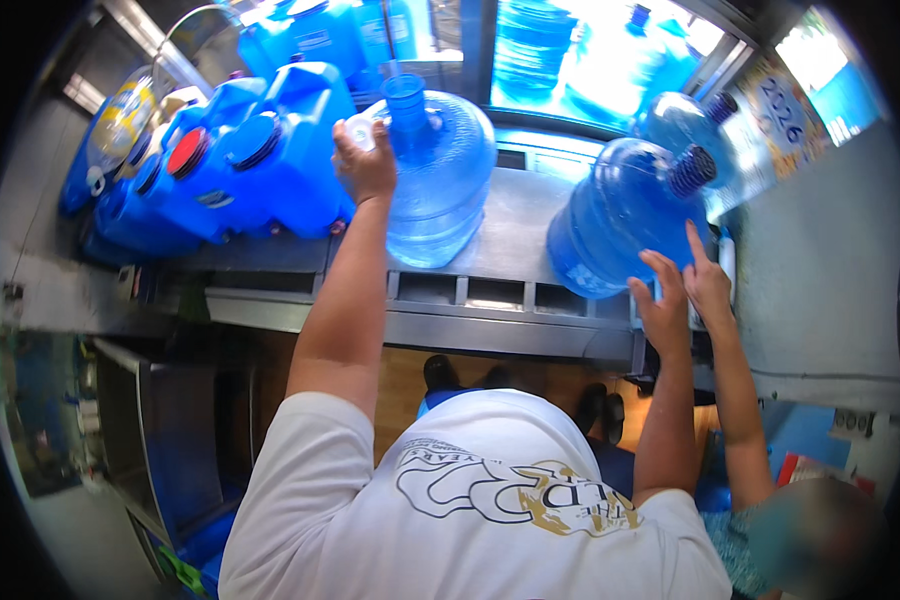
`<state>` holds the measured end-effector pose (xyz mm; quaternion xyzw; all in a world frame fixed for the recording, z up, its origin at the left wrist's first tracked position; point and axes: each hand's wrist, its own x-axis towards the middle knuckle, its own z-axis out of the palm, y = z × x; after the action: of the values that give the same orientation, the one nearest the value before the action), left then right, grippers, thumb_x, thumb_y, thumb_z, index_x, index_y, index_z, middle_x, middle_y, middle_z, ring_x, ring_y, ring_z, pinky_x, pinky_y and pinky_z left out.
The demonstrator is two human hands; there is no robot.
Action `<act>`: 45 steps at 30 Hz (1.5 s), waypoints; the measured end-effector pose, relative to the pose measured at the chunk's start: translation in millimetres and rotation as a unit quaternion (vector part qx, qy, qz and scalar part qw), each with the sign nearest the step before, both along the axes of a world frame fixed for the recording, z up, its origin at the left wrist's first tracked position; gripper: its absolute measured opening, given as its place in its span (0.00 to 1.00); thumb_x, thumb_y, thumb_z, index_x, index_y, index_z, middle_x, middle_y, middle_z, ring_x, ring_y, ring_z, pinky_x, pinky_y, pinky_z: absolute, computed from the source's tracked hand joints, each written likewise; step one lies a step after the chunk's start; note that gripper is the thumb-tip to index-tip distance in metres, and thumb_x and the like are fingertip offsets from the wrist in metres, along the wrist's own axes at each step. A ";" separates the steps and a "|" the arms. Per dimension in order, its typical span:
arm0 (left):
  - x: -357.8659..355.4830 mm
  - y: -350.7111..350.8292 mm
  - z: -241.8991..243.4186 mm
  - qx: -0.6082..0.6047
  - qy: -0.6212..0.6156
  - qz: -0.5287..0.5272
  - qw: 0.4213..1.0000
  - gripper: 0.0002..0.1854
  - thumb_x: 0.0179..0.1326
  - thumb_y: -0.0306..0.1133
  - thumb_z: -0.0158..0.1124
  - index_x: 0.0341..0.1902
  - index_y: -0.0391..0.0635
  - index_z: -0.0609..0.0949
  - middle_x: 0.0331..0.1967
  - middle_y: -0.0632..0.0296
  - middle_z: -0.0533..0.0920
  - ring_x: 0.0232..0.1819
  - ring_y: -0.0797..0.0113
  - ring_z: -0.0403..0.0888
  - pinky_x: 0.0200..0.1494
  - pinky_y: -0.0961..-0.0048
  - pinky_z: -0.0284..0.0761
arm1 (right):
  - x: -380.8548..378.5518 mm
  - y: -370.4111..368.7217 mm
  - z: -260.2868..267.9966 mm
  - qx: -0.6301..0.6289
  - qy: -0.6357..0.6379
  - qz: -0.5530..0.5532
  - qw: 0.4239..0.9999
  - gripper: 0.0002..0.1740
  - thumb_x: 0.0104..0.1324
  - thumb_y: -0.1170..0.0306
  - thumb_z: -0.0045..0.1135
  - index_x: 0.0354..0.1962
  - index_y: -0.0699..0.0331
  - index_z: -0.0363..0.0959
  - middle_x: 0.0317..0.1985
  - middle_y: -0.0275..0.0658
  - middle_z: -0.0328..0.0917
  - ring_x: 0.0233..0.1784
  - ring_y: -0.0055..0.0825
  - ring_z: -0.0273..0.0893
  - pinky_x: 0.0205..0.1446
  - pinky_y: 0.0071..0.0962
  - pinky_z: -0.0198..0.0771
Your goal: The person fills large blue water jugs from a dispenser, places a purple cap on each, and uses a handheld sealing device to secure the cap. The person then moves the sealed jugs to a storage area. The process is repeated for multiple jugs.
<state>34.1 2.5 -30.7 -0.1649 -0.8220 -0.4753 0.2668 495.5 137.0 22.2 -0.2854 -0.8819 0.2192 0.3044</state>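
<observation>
Between the thumb and fingers of my left hand (367,161) is a small white cap (360,132), held beside the neck of a clear blue round water jug (442,172). The jug's open mouth (403,88) bears no cap, and a thin tube or rod stands above it. My right hand (664,304) is raised with fingers apart near the lower side of a second round blue jug (622,217), which has a dark ribbed cap (692,171). Whether my fingertips touch that jug, I cannot tell. Both jugs rest on a stainless steel counter (517,217).
Several blue rectangular containers (307,142), some with red or blue caps, crowd the counter's left. Another capped jug (679,120) stands behind the right one. Close beside my right arm, another person's hand (709,289) points at the jugs. More jugs (532,45) show through the window.
</observation>
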 end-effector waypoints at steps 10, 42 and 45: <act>-7.9 -11.7 0.4 0.103 -0.119 -0.144 0.977 0.43 0.63 0.59 0.64 0.70 0.38 0.64 0.55 0.42 0.78 0.58 0.47 0.78 0.60 0.58 0.73 | -74.1 -16.4 23.7 0.019 -0.142 0.068 0.987 0.27 0.65 0.68 0.63 0.62 0.53 0.71 0.51 0.43 0.80 0.56 0.36 0.78 0.61 0.35 0.71; -74.4 9.6 15.9 0.156 -0.113 -0.261 0.946 0.35 0.67 0.56 0.64 0.62 0.35 0.72 0.51 0.51 0.81 0.51 0.63 0.80 0.55 0.67 0.75 | -159.9 64.0 29.4 -0.143 0.244 -0.043 0.958 0.34 0.72 0.42 0.48 0.60 0.63 0.71 0.60 0.48 0.75 0.65 0.43 0.71 0.71 0.46 0.60; -71.6 9.8 19.8 0.158 -0.102 -0.278 0.942 0.35 0.66 0.56 0.65 0.60 0.36 0.73 0.45 0.56 0.81 0.44 0.68 0.78 0.50 0.71 0.75 | -169.4 58.7 40.0 -0.405 0.434 0.032 0.804 0.50 0.67 0.29 0.37 0.69 0.61 0.60 0.69 0.54 0.62 0.73 0.51 0.60 0.75 0.53 0.52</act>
<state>-37.5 12.4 -10.9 -0.2934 -0.6808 -0.6683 0.0612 326.1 195.8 62.2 -0.2296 -0.4973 0.6673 0.5047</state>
